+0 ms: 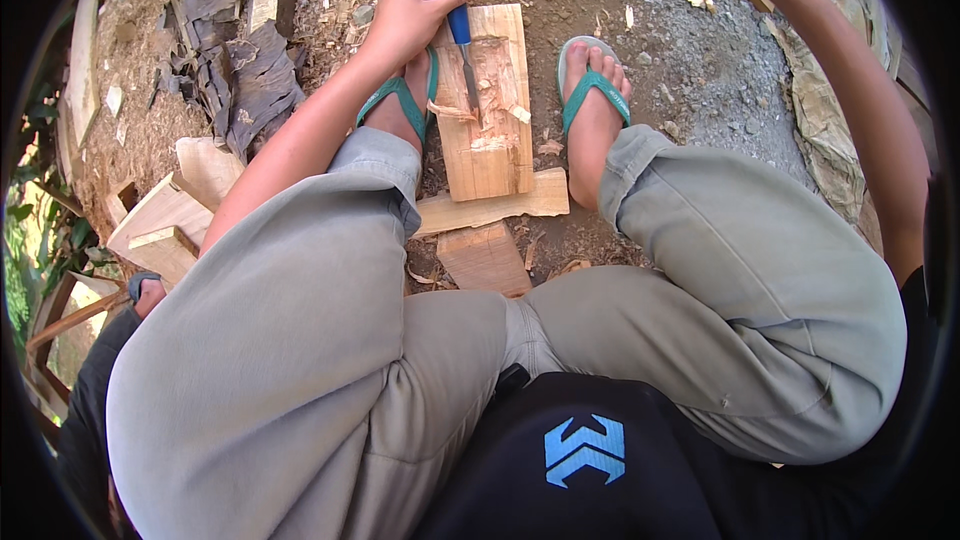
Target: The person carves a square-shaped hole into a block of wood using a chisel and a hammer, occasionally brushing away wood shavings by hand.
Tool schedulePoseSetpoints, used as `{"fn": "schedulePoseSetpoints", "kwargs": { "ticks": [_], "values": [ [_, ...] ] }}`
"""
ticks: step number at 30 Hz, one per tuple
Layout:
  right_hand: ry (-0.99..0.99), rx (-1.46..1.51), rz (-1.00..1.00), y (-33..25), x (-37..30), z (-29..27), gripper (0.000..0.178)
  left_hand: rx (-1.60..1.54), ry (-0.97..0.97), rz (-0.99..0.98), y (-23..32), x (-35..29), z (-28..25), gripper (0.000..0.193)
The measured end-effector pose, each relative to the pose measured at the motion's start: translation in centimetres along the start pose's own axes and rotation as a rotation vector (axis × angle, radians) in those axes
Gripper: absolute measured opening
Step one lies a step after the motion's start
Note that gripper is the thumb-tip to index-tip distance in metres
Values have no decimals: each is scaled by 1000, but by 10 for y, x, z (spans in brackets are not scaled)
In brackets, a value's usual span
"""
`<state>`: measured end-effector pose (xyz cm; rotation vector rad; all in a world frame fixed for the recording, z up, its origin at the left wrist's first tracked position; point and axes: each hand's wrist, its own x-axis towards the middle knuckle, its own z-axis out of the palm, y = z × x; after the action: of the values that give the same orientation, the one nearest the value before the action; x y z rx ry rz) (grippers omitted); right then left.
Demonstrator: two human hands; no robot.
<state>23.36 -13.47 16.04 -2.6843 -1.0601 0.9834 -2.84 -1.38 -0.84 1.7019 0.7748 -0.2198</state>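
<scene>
Your left hand (405, 20) has its fingers closed around the chisel (457, 25), whose blade rests on the board (490, 140) between your feet. It looks stiff and sharp; hold the blue handle. Your right hand is out of view.

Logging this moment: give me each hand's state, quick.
Left hand: closed on the blue-handled chisel, blade on the wooden block.
Right hand: out of the picture past the top edge; cannot be told.
</scene>
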Motion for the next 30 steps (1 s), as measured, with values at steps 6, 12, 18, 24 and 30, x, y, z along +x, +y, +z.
{"fn": "schedulePoseSetpoints", "kwargs": {
  "ticks": [6,12,18,24,30],
  "values": [
    [-218,-103,-422,39,-16,83,20,43,47,-51,-1,-5,-13,55],
    [-41,86,7,9,-7,29,28,0,16,-14,2,2,-3,52],
    [-329,-109,-160,-6,-26,3,19,2,16,5,6,-2,-1,52],
    [-256,-92,-179,15,-29,69,31,61,46,-33,-6,-2,-7,52],
    [-107,-69,-71,1,-31,17,20,-44,28,41,4,-1,9,52]
  ]
}}
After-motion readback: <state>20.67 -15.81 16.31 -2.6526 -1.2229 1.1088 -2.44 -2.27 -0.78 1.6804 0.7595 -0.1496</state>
